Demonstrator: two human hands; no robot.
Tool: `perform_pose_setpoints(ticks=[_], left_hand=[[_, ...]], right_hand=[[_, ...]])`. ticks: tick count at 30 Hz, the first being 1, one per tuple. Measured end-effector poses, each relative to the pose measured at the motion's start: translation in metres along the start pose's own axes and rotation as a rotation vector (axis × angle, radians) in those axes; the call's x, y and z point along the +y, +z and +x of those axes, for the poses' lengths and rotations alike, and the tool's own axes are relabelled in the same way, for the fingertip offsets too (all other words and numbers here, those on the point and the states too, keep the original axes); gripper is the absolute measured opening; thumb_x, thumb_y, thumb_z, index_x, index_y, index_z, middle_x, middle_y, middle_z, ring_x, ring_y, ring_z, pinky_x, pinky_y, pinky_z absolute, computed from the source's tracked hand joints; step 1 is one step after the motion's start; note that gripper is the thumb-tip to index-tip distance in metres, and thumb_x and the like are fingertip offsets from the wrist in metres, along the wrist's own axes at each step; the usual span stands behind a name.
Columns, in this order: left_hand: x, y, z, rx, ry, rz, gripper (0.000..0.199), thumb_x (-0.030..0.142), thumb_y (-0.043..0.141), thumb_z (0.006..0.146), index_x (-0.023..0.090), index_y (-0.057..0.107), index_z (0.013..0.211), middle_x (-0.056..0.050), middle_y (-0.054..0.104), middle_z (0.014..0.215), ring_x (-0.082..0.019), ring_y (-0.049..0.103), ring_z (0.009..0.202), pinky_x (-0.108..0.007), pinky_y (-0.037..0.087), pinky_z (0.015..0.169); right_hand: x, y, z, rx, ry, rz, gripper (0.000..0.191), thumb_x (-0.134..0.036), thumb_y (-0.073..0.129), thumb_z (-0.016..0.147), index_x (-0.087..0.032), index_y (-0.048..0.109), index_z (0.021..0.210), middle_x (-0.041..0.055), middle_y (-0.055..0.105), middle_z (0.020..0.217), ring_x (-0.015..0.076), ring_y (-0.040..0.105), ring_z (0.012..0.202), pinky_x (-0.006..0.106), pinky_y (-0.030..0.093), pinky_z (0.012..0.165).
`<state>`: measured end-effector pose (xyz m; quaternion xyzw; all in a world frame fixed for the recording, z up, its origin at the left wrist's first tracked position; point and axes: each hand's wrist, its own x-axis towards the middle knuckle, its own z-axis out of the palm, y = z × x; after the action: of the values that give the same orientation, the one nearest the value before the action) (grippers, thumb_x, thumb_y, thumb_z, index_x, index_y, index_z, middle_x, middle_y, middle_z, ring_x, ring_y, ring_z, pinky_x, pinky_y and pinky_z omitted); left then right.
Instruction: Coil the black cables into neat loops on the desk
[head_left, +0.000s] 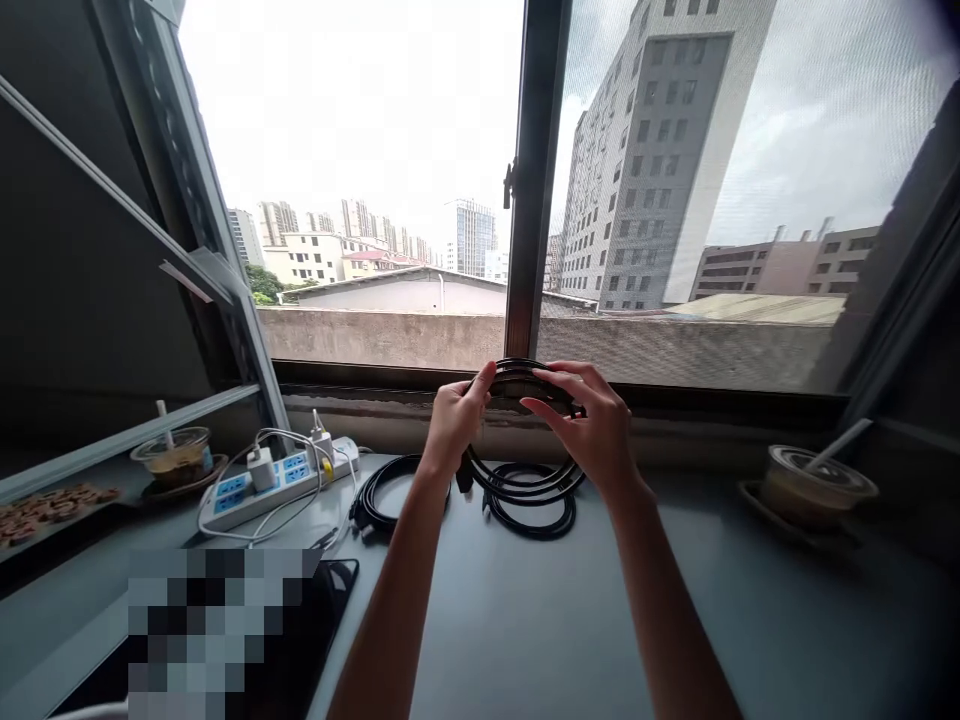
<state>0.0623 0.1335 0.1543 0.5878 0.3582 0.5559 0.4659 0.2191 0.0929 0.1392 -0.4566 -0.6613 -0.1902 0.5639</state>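
Observation:
A looped black cable [525, 494] is held up above the desk in front of the window, in several round turns. My left hand [454, 425] grips the left side of the loops, thumb on top. On the right side, my right hand [600, 425] has its fingers around the turns, with thumb and forefinger somewhat apart. A dark plug end [464, 474] hangs below my left hand. Behind and beneath lies a second coiled black cable [534, 531] on the desk. Another black cable coil [367, 497] rests to the left, partly hidden by my left forearm.
A power strip [291, 478] with plugged-in chargers and white cords stands at the left. Lidded cups sit on saucers at far left [176, 455] and right [817, 485]. A black flat object [341, 580], partly pixelated, lies front left. The window frame [534, 200] rises behind the desk [517, 640].

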Motion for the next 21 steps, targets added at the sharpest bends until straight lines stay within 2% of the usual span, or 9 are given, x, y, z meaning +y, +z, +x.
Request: perform_pose_setpoints(ticks=[3, 5, 7, 9, 12, 14, 16, 19, 21], left_hand=[[-0.013, 0.003, 0.010, -0.179, -0.192, -0.132, 0.046, 0.054, 0.057, 0.076, 0.017, 0.039, 0.055, 0.010, 0.019, 0.044, -0.002, 0.014, 0.035, -0.018, 0.009, 0.033], [-0.016, 0.004, 0.012, -0.293, -0.254, -0.206, 0.039, 0.049, 0.056, 0.079, 0.017, 0.044, 0.061, 0.011, 0.018, 0.045, -0.002, 0.013, 0.036, -0.016, 0.011, 0.032], [-0.015, 0.003, 0.012, -0.374, -0.280, -0.271, 0.032, 0.043, 0.059, 0.079, 0.016, 0.047, 0.067, 0.011, 0.019, 0.047, -0.002, 0.015, 0.036, -0.015, 0.017, 0.032], [-0.013, 0.001, 0.010, -0.434, -0.288, -0.303, 0.029, 0.038, 0.063, 0.077, 0.017, 0.047, 0.067, 0.011, 0.024, 0.048, -0.001, 0.021, 0.036, -0.014, 0.027, 0.036], [-0.011, -0.003, 0.007, -0.449, -0.261, -0.201, 0.032, 0.037, 0.068, 0.073, 0.016, 0.046, 0.065, 0.006, 0.042, 0.053, -0.005, 0.045, 0.046, -0.021, 0.047, 0.054], [-0.011, -0.005, 0.005, -0.433, -0.223, -0.057, 0.029, 0.038, 0.068, 0.073, 0.015, 0.050, 0.072, -0.001, 0.058, 0.063, -0.011, 0.059, 0.062, -0.024, 0.050, 0.066], [-0.013, -0.006, 0.004, -0.423, -0.217, 0.092, 0.028, 0.040, 0.063, 0.077, 0.015, 0.051, 0.084, -0.006, 0.066, 0.072, -0.015, 0.064, 0.069, -0.023, 0.049, 0.063], [-0.019, -0.006, 0.006, -0.409, -0.258, 0.219, 0.031, 0.045, 0.055, 0.082, 0.017, 0.045, 0.091, -0.007, 0.067, 0.064, -0.017, 0.064, 0.057, -0.024, 0.048, 0.050], [-0.026, -0.005, 0.012, -0.408, -0.269, 0.220, 0.033, 0.047, 0.054, 0.081, 0.017, 0.045, 0.090, -0.007, 0.066, 0.061, -0.018, 0.062, 0.052, -0.026, 0.049, 0.047]], right_hand=[[0.019, 0.011, -0.006, -0.059, 0.083, -0.051, 0.023, -0.040, 0.057, 0.085, -0.026, 0.067, 0.100, 0.0013, 0.067, 0.101, 0.0175, 0.065, 0.082, 0.026, 0.047, 0.066], [0.028, 0.016, -0.009, -0.080, 0.175, -0.020, 0.023, -0.041, 0.053, 0.087, -0.024, 0.067, 0.097, 0.0011, 0.068, 0.096, 0.0149, 0.065, 0.067, 0.026, 0.046, 0.062], [0.034, 0.019, -0.010, -0.081, 0.239, 0.009, 0.025, -0.043, 0.052, 0.087, -0.023, 0.066, 0.095, 0.0014, 0.068, 0.094, 0.0123, 0.061, 0.055, 0.027, 0.043, 0.058], [0.040, 0.022, -0.010, -0.052, 0.255, 0.009, 0.028, -0.045, 0.051, 0.087, -0.022, 0.065, 0.093, 0.0032, 0.068, 0.092, 0.0149, 0.061, 0.060, 0.028, 0.043, 0.061], [0.047, 0.026, -0.010, 0.021, 0.268, 0.007, 0.030, -0.045, 0.051, 0.086, -0.019, 0.065, 0.092, 0.0073, 0.068, 0.092, 0.0214, 0.062, 0.081, 0.031, 0.043, 0.070], [0.052, 0.028, -0.011, 0.075, 0.295, 0.009, 0.031, -0.044, 0.049, 0.087, -0.018, 0.063, 0.092, 0.0094, 0.067, 0.093, 0.0227, 0.060, 0.086, 0.033, 0.044, 0.073], [0.055, 0.030, -0.012, 0.125, 0.331, 0.008, 0.030, -0.042, 0.048, 0.088, -0.016, 0.063, 0.092, 0.0107, 0.066, 0.094, 0.0231, 0.060, 0.088, 0.035, 0.044, 0.075], [0.058, 0.029, -0.013, 0.147, 0.373, 0.017, 0.026, -0.039, 0.052, 0.085, -0.016, 0.064, 0.089, 0.0103, 0.066, 0.092, 0.0230, 0.060, 0.088, 0.036, 0.046, 0.077], [0.058, 0.025, -0.013, 0.108, 0.399, 0.038, 0.027, -0.038, 0.056, 0.081, -0.015, 0.064, 0.092, 0.0089, 0.066, 0.088, 0.0221, 0.062, 0.082, 0.034, 0.050, 0.068]])
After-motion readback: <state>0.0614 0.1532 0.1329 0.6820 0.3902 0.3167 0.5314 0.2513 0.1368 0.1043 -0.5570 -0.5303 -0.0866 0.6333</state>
